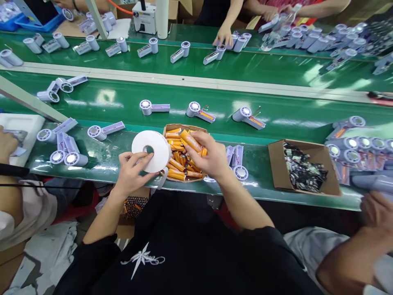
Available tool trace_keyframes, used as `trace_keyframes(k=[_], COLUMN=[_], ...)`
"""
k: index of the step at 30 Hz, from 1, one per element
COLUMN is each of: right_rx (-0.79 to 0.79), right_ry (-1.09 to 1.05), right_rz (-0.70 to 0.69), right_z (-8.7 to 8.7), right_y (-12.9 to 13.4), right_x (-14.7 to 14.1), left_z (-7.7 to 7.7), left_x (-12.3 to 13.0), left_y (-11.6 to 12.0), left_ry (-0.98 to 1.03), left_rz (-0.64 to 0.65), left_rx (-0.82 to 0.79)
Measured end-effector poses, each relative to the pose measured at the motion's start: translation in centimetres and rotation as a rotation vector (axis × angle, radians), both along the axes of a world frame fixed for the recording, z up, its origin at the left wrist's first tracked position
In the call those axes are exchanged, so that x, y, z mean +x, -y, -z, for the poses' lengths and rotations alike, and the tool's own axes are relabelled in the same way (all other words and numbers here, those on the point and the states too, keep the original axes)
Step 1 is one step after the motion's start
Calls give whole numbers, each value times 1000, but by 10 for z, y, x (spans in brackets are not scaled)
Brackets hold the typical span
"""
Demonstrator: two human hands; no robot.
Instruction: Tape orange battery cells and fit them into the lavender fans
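My left hand [131, 174] grips a roll of white tape [159, 150], its fingers at the central hole and lower edge. A loose strip of tape [162, 178] hangs below the roll. Closed around an orange cylindrical battery [190, 140], my right hand [211, 157] is over a cardboard box [166, 130] filled with similar batteries. Part of another orange battery shows under its fingertips; I cannot tell whether it is held too. To the right of this hand lie lavender handheld-fan housings [241, 172], partly hidden by my wrist.
On the green conveyor belt [123, 98] stand several fan housings, some with orange batteries fitted. A cardboard box of dark circuit boards [278, 166] is at right. Co-workers' hands show at far left, at right [376, 213] and across the line [225, 35].
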State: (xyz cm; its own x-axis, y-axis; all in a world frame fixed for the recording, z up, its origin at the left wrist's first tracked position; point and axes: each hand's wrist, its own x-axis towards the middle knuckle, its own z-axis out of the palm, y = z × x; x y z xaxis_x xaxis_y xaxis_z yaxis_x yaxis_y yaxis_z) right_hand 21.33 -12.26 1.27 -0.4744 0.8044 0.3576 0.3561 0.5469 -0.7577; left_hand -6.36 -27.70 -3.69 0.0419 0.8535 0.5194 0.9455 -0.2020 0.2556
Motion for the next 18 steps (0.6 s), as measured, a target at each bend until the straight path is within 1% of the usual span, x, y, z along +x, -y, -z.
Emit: trace_keyframes(k=[2, 4, 6, 8, 10, 11, 13, 14, 15, 16, 18], right_rx=[-96, -189, -296, -446, -610, -683, -796, -833, -856, -863, -823], right_ry=[-88, -165, -272, -406, -491, -487, -410, -367, -340, -341, -445], right_rz=[23, 6, -5, 6, -24, -77, -227, -287, -316, -306, -190], right_z=[16, 35, 52, 60, 58, 54, 42, 36, 31, 28, 27], right_y=[24, 42, 54, 58, 52, 45, 30, 22, 15, 10, 9], right_x=[-6, -16, -24, -25, -18, -12, 2, 8, 13, 15, 13], left_z=[0, 1, 1, 1, -1, -3, -8, -10, -11, -12, -12], left_x=[9, 16, 21, 23, 23, 22, 21, 22, 23, 24, 29], left_y=[-2, -4, -5, -4, -3, -3, -3, -3, -4, -5, -7], left_ry=[-22, -58, -90, -108, -128, -141, -169, -180, -189, -196, -206], left_rz=[-11, -25, -27, -17, 4, 21, 70, 100, 124, 137, 123], left_rx=[9, 34, 49, 46, 28, 14, -30, -57, -80, -87, -38])
